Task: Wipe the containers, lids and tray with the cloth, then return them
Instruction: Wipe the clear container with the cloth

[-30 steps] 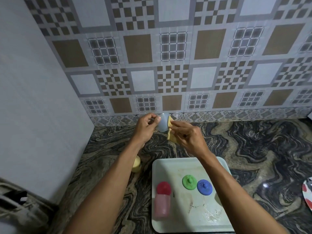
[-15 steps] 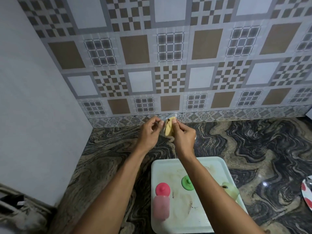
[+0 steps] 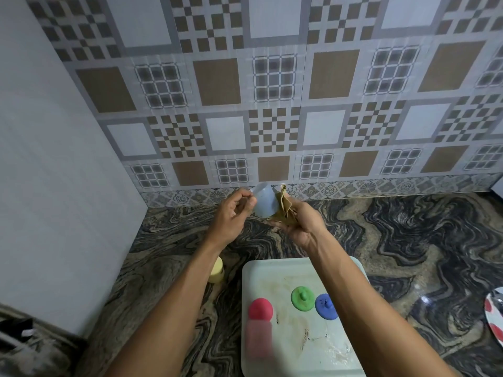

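Grip: left hand [image 3: 231, 216] pinches the blue container [image 3: 263, 204] by its rim; right hand [image 3: 302, 225] presses the bunched cloth [image 3: 284, 208] against its side, above the counter [image 3: 408, 240] behind the tray [image 3: 272, 270]. Container-wiping step in hand; the next move likely calls for turning the container.

We log a dark marbled counter [image 3: 408, 240] bearing a white tray [image 3: 272, 276], a yellow container [image 3: 216, 270] just left of it, and a spotted plate [image 3: 494, 315] at the right edge.

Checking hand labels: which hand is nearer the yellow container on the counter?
Left. The left hand, holding the blue container, is beyond the yellow container; the right hand, gripping the cloth, is farther right.
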